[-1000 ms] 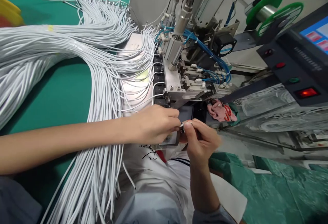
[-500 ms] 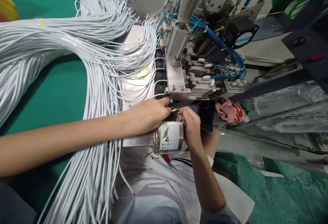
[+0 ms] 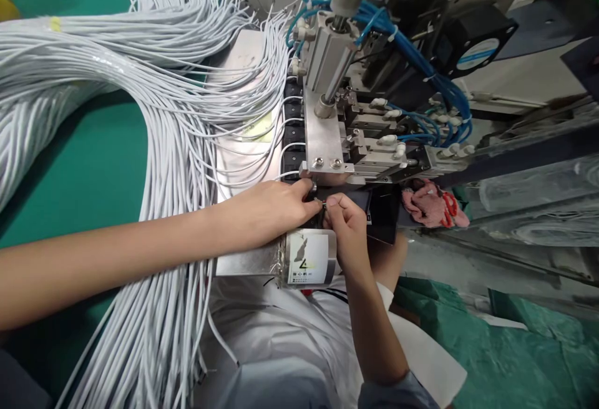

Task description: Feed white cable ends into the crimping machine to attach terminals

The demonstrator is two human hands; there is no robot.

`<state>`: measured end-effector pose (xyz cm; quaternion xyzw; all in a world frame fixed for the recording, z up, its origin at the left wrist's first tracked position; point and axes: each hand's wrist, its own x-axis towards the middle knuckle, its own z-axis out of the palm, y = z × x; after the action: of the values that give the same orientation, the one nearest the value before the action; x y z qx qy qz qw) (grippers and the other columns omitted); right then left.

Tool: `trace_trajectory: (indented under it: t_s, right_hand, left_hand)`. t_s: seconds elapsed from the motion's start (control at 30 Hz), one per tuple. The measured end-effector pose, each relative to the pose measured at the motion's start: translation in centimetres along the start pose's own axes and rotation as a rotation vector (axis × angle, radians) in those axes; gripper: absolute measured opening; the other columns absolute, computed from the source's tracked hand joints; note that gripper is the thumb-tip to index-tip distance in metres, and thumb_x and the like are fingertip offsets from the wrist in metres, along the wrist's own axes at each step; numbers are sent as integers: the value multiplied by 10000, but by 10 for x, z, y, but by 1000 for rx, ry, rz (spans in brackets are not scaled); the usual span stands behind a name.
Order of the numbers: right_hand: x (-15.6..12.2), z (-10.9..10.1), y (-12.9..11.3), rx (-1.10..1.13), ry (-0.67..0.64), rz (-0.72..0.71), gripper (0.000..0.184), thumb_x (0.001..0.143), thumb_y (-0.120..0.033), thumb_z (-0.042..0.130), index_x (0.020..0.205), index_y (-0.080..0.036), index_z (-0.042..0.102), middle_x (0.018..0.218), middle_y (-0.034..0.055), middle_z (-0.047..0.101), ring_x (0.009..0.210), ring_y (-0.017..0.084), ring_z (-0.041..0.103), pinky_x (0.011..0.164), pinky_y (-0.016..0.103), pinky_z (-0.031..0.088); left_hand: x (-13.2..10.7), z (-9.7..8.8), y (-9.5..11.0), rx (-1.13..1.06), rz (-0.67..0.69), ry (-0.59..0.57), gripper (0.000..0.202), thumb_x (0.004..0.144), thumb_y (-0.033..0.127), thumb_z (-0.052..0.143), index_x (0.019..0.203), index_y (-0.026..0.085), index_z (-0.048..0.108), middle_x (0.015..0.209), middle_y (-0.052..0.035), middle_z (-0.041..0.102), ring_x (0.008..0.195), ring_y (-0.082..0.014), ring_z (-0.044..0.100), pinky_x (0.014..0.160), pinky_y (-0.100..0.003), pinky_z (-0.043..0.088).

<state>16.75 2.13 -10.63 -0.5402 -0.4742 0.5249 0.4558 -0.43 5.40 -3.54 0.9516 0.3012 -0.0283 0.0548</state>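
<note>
My left hand (image 3: 276,206) reaches across the white cables and pinches the end of a cable at the front of the metal fixture. Right beside it, my right hand (image 3: 347,219) is closed, with thumb and forefinger pinching the thin wire ends (image 3: 324,204) of that cable. Both sets of fingertips nearly touch, so most of the cable end is hidden. A row of black holders (image 3: 294,128) behind them has single white cables fed into it. Just below the hands sits a metal cover with a worn label (image 3: 309,258).
Big bundles of white cables (image 3: 173,147) spread over the green table (image 3: 93,147). Air cylinders (image 3: 322,53) and blue hoses (image 3: 407,63) rise behind the hands. A pink cloth (image 3: 428,203) lies to the right, above green sheeting (image 3: 538,334).
My right fingertips have come closer to my left ones, covering wire that showed between them before. My left hand stays at the fixture. The camera view has shifted slightly.
</note>
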Motion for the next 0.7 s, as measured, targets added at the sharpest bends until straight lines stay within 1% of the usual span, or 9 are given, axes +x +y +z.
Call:
trace_trajectory:
  t_s: [0.17,0.27,0.37,0.43,0.53,0.57,0.63,0.67,0.7]
  right_hand:
    - [3,-1,0,-64,-26,-64,297,896,-414,462,696,-195,467,564,-52,363,526,93,331,482,226,289]
    - [4,-1,0,-113,-33,-80,303,890,-415,475,682,-197,450,582,-51,353,533,94,311,489,231,276]
    - [4,0,3,-89,-29,-69,319,876,-433,490,668,-199,430,572,-58,318,519,91,276,483,231,252]
    - [5,2,5,-57,-23,-58,338,863,-452,503,654,-201,415,554,-64,297,507,89,257,479,232,242]
    - [8,4,6,-37,6,-34,356,845,-477,515,644,-208,396,534,-71,272,493,88,241,471,233,236]
    - [9,4,5,-44,13,-28,360,843,-480,513,640,-209,391,533,-70,271,491,88,242,469,232,238]
    - [8,3,1,-93,45,-38,368,843,-467,510,617,-209,375,540,-64,281,495,89,256,467,232,247]
    - [5,2,-2,-134,93,-61,369,844,-449,510,602,-208,370,547,-58,294,501,91,269,470,233,255]
    - [0,1,-5,-176,175,-102,363,848,-426,509,592,-206,375,557,-52,311,508,94,285,476,236,264]
  left_hand:
    - [2,1,1,39,4,-3,301,855,111,459,1128,99,586,978,-134,582,593,-122,597,538,-234,455]
    - [2,1,2,37,7,5,295,852,99,449,1116,97,582,984,-136,578,588,-125,597,546,-246,460]
    - [1,-2,4,63,9,-17,300,822,82,470,1098,100,584,956,-123,582,575,-125,590,507,-237,431]
    - [-2,-7,7,77,-6,-55,248,777,62,499,992,101,618,865,-97,590,541,-133,573,463,-238,393]
    - [-8,-14,10,70,-85,-102,113,712,48,537,750,113,621,673,-50,559,473,-138,526,426,-246,343]
    - [-10,-15,9,66,-113,-90,97,702,50,543,702,120,610,638,-41,547,462,-134,514,425,-246,333]
    - [-14,-17,8,62,-147,-23,97,703,63,542,666,132,600,630,-40,549,464,-125,505,431,-244,322]
    - [-15,-16,6,62,-154,14,103,709,67,538,666,136,601,642,-43,559,473,-121,507,437,-244,320]
    - [-16,-16,4,62,-168,41,113,715,65,531,676,139,607,655,-48,569,483,-121,513,444,-245,320]
